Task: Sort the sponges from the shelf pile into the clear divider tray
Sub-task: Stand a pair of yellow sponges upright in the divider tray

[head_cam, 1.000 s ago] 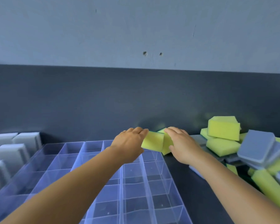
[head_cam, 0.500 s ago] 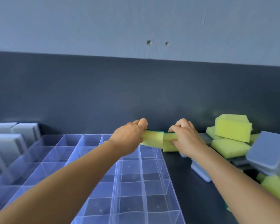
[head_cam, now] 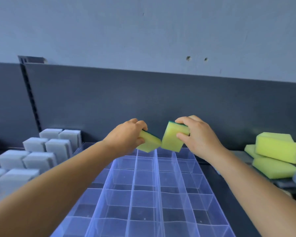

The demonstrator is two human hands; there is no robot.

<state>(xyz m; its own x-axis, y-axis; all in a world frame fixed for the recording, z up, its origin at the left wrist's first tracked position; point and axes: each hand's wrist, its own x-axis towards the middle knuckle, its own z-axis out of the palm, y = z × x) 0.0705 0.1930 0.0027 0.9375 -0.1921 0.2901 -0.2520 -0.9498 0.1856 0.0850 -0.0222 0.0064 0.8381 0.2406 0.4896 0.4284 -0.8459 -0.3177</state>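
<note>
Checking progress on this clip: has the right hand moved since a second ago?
Yes. The right hand, gripping a yellow sponge, has shifted left from beyond the clear divider tray's right edge to above its far compartments.

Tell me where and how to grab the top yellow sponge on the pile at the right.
Pinch the top yellow sponge across its long front and back faces, coming from above. It lies uppermost on the pile, tilted, with its upper face clear; other yellow sponges sit beneath it, so a low approach looks blocked.
</note>
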